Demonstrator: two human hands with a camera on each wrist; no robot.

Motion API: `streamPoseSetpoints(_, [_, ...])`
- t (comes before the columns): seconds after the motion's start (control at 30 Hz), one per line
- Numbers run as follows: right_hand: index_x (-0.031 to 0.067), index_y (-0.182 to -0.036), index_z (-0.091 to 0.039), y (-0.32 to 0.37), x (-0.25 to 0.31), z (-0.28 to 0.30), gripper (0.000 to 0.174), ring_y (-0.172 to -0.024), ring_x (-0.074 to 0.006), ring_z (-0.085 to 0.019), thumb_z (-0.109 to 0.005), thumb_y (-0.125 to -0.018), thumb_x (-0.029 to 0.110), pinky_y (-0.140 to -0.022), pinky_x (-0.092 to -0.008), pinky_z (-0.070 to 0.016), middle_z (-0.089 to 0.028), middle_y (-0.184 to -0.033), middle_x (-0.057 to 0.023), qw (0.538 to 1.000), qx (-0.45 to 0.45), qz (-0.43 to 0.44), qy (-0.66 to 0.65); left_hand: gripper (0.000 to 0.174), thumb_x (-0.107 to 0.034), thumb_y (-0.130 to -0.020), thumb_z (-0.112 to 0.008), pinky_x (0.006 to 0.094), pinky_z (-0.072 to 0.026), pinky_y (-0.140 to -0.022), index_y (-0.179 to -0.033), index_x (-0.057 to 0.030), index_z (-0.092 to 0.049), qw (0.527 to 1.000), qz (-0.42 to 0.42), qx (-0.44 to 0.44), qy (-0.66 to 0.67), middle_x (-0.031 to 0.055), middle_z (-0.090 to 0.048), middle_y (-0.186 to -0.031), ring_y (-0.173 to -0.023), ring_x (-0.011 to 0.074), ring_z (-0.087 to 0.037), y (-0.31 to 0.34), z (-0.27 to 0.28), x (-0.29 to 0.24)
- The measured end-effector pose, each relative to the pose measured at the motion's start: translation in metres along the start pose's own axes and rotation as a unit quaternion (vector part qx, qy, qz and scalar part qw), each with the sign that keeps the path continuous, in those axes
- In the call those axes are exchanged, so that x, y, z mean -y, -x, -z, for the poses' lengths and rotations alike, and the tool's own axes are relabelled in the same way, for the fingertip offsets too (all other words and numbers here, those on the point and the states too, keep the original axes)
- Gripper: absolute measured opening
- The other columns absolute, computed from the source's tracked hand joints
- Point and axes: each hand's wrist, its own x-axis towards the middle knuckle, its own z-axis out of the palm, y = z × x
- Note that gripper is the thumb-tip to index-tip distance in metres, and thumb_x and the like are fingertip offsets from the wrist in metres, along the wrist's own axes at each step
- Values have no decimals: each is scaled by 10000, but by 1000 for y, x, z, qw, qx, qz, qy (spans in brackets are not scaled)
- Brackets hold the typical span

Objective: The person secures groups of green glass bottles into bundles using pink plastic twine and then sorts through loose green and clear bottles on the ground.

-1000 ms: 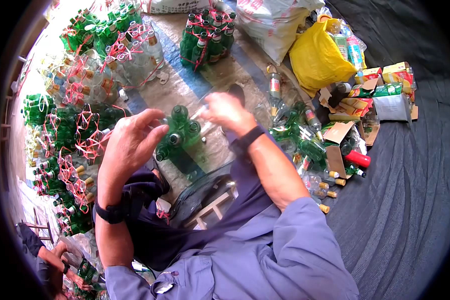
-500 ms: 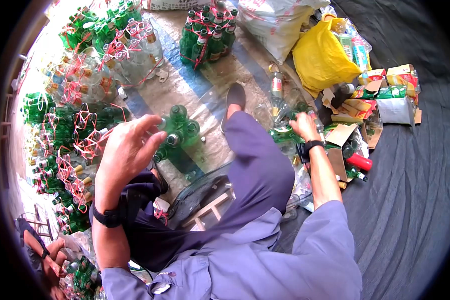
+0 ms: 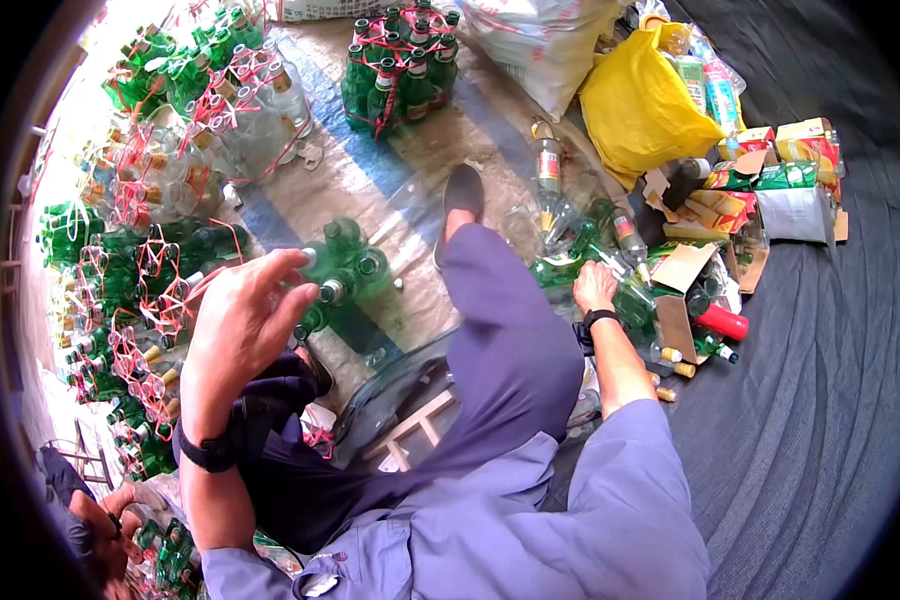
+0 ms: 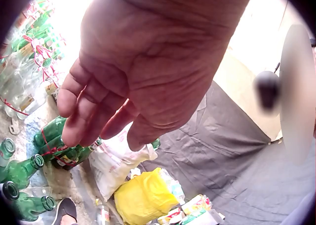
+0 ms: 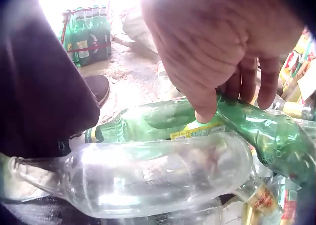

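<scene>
My left hand (image 3: 245, 315) hovers with loosely bent fingers and nothing in it, as the bare palm in the left wrist view confirms. Just beyond its fingertips, several green glass bottles (image 3: 368, 268) stand together on the floor. Over on the right, my right hand (image 3: 596, 288) reaches down into a heap of loose bottles. Thumb and fingers pinch the neck end of a green bottle (image 5: 269, 133), seen in the right wrist view. Another green bottle (image 5: 148, 123) with a yellow label lies beside it, and a clear bottle (image 5: 158, 173) lies in front.
Bundles of bottles tied with red string (image 3: 160, 265) crowd the left side. Another tied green bundle (image 3: 400, 75) stands ahead, near a white sack (image 3: 540, 50) and a yellow bag (image 3: 645, 105). Torn cartons (image 3: 680, 300) lie right of the heap. Another person's arm (image 3: 100, 520) shows at lower left.
My right hand has gone from near the standing green bottles to the heap on the right, then lower into it, and now grips a green bottle. My left hand has barely moved.
</scene>
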Motion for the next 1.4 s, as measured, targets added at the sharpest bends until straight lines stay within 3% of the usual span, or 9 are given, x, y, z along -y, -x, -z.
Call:
streamPoseSetpoints(0.1, [-9, -1044, -679, 1, 0, 1, 243, -1098, -382, -618, -537, -925, 149, -917, -490, -528, -666, -1106, -221, 999, 33, -5, 30, 283, -126, -907, -700, 325, -539, -702, -1125, 46, -644, 1000, -4, -3, 0, 162, -718, -884, -736, 226, -686, 0, -2, 0])
streamPoseSetpoints(0.3, [-13, -1008, -683, 35, -20, -1, 224, -1137, -403, -584, -577, -889, 144, -887, -482, -548, -599, -1169, -245, 1000, 17, 10, -1, 282, -128, -909, -699, 325, -535, -688, -1125, 44, -641, 1000, -11, -4, 12, 153, -717, -880, -715, 217, -671, -1, -2, -1])
streamPoseSetpoints(0.37, [-13, -985, -684, 46, -28, -7, 214, -1145, -403, -567, -590, -871, 142, -864, -481, -556, -583, -1176, -243, 999, 30, -14, -7, 299, -161, -886, -710, 383, -542, -708, -1125, 14, -674, 1000, 9, -2, 27, 179, -720, -891, -747, 291, -698, -2, -3, -1])
streamPoseSetpoints(0.47, [-2, -965, -650, 69, -41, -5, 187, -1058, -374, -596, -575, -863, 136, -786, -485, -559, -617, -1077, -202, 999, -20, 31, 6, 294, -158, -886, -708, 385, -544, -712, -1115, 22, -670, 1000, 7, -2, 24, 172, -725, -897, -752, 294, -699, -1, -4, -3])
streamPoseSetpoints(0.57, [4, -959, -630, 75, -48, -1, 178, -1015, -364, -622, -563, -871, 143, -767, -486, -557, -635, -1022, -192, 999, -43, 21, -1, 282, -135, -910, -698, 325, -536, -680, -1128, 36, -644, 1000, -13, -2, 11, 146, -713, -874, -708, 208, -670, -1, -6, 0])
streamPoseSetpoints(0.7, [24, -934, -636, 77, -66, 18, 202, -845, -367, -693, -569, -897, 211, -731, -495, -561, -680, -936, -193, 999, -41, -30, -11, 283, -139, -909, -697, 323, -535, -682, -1127, 36, -646, 1000, -23, -15, 0, 142, -708, -862, -708, 207, -668, 0, -5, 3])
streamPoseSetpoints(0.77, [-2, -943, -649, 83, -83, 26, 270, -817, -408, -696, -647, -895, 264, -727, -503, -557, -690, -884, -222, 991, -101, -25, -78, 284, -149, -913, -693, 323, -535, -686, -1122, 37, -649, 1000, -15, -16, 4, 143, -703, -856, -716, 204, -666, 1, -1, 1])
streamPoseSetpoints(1.1, [-61, -900, -663, 113, -117, 72, 310, -823, -474, -676, -694, -900, 248, -750, -553, -523, -690, -858, -296, 979, -142, -126, -73, 296, -157, -927, -690, 325, -562, -774, -1144, 42, -663, 997, 39, -62, 21, 170, -745, -956, -850, 205, -721, 15, 22, 17])
streamPoseSetpoints(1.4, [-76, -937, -690, 120, -81, 155, 385, -806, -482, -675, -693, -917, 308, -729, -551, -523, -680, -827, -309, 978, -173, -72, -88, 307, -215, -927, -702, 334, -549, -743, -1120, 23, -680, 994, 6, -107, 20, 171, -735, -905, -808, 224, -710, 27, 26, 23])
